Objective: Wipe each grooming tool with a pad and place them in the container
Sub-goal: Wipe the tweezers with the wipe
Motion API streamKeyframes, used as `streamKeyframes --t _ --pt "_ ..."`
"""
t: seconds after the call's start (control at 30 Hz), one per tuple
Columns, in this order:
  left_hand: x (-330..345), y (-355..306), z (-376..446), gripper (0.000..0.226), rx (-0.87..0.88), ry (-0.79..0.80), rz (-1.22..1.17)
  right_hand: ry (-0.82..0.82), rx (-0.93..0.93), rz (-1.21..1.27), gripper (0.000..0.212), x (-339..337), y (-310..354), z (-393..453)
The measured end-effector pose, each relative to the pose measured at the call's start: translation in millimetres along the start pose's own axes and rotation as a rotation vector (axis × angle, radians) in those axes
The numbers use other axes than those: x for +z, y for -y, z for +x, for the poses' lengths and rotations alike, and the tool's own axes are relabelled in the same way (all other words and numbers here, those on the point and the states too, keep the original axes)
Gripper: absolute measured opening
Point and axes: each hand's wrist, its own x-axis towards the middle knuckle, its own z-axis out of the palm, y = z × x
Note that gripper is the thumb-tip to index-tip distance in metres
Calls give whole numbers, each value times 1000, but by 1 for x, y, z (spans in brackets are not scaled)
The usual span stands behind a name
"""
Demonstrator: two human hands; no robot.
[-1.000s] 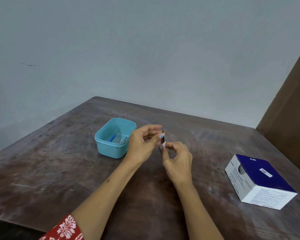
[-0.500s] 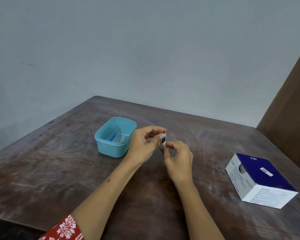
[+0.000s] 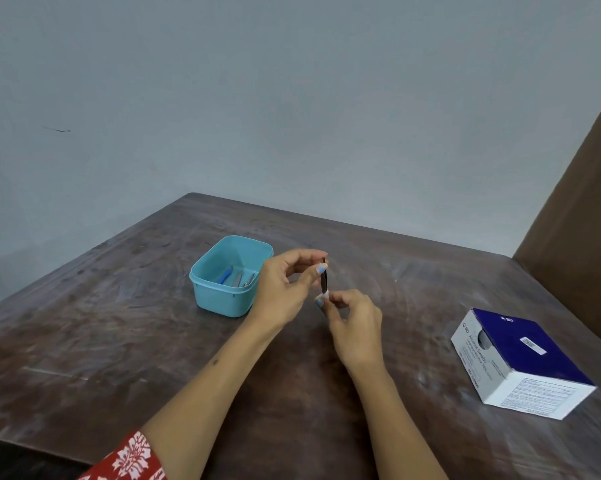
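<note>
Dark wood surface (image 3: 119, 341) against a grey wall. Above it, the left hand (image 3: 281, 289) pinches a thin dark tool (image 3: 324, 276) upright, while the right hand (image 3: 356, 327) pinches a white pad (image 3: 319, 299) around its lower end. Just left, a teal container (image 3: 228, 276) holds other tools; a box (image 3: 520, 365) sits well to the right.

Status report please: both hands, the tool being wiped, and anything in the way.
Left hand pinches dark slim tool upright. Right hand pinches white pad at its lower end. Teal container holds three tools, path there open.
</note>
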Motion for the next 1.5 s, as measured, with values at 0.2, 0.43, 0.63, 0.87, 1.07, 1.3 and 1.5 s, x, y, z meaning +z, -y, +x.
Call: streamKeyframes --t 0.2,0.43,0.63,0.87,1.07,1.3,1.5 --pt "1 0 -1 23 -10 21 15 -114 -62 22 7 -2 5 1" --pt "-1 -3 0 22 -2 -10 -12 -69 -29 14 4 -1 3 1" --pt "-2 -1 1 24 -57 24 32 -44 -9 8 5 -1 2 1" --pt "-2 -1 0 25 -91 35 100 -21 -8 11 7 0 1 1" --pt "-2 -2 -1 25 -67 9 91 4 32 7 7 1 -2 1" --pt "-22 -27 7 23 4 -131 57 -6 88 -55 5 3 -11 2" --pt "-75 -47 45 13 -101 -213 689 -47 108 -50 7 7 -11 4"
